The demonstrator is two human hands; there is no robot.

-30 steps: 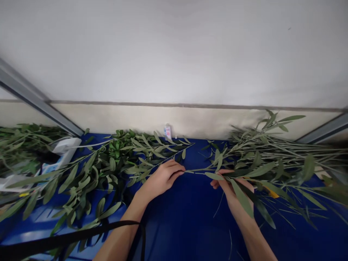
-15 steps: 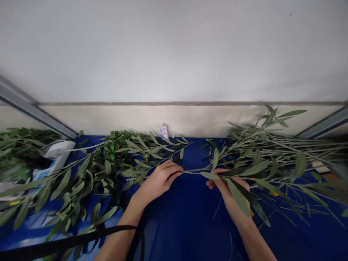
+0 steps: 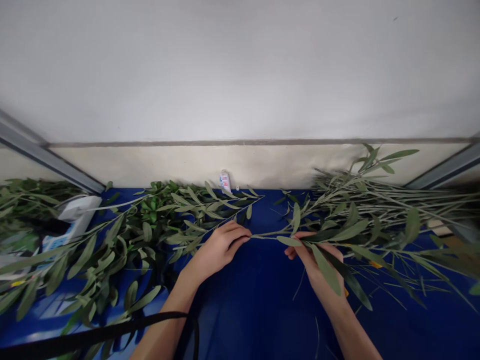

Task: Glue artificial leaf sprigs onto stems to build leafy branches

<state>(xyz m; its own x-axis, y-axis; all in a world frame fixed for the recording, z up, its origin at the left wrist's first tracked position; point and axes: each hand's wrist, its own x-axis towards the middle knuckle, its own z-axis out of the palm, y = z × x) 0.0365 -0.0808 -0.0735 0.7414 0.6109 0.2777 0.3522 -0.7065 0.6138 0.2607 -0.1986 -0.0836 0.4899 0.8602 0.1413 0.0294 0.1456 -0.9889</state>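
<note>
My left hand point(image 3: 221, 248) pinches the thin end of a leafy green branch point(image 3: 268, 235) near the middle of the view. The stem runs right to my right hand point(image 3: 313, 260), whose fingers are closed round it just below its long leaves. Those leaves partly cover my right hand's back and hide some of its fingers. Leafy sprigs point(image 3: 213, 205) lie just behind and left of my left hand. A dense bundle of stems point(image 3: 393, 200) lies beyond my right hand.
More leafy branches point(image 3: 101, 265) cover the left of the blue table point(image 3: 255, 310). A white device point(image 3: 80, 212) sits among them. A small labelled item point(image 3: 225, 181) stands by the wall point(image 3: 168, 160). A black strap point(image 3: 101, 332) crosses the lower left.
The whole view has shifted very slightly. Both hands keep the same hold on the branch.
</note>
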